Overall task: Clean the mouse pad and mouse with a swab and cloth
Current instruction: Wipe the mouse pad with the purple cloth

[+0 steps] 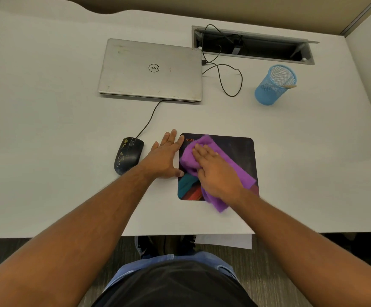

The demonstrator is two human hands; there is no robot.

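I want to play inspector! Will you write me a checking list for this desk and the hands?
Surface: white desk, bare in places.
Job's things: purple cloth on mouse pad; mouse left of the pad, off it; a stick, maybe the swab, in blue mesh cup.
Clutter: closed laptop.
Grippers: left hand flat at pad's edge; right hand pressing cloth.
Cables: mouse cable; black cord into desk slot.
Surroundings: beige partition, carpet.

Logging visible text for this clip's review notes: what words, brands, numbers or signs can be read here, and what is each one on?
"DELL": round logo on the closed laptop lid, seen upside down from this view.
Orange lettering at the far left corner of the mouse pad: too small and partly covered by the purple cloth to read.
Yellowish marks on the mouse: not legible as text.
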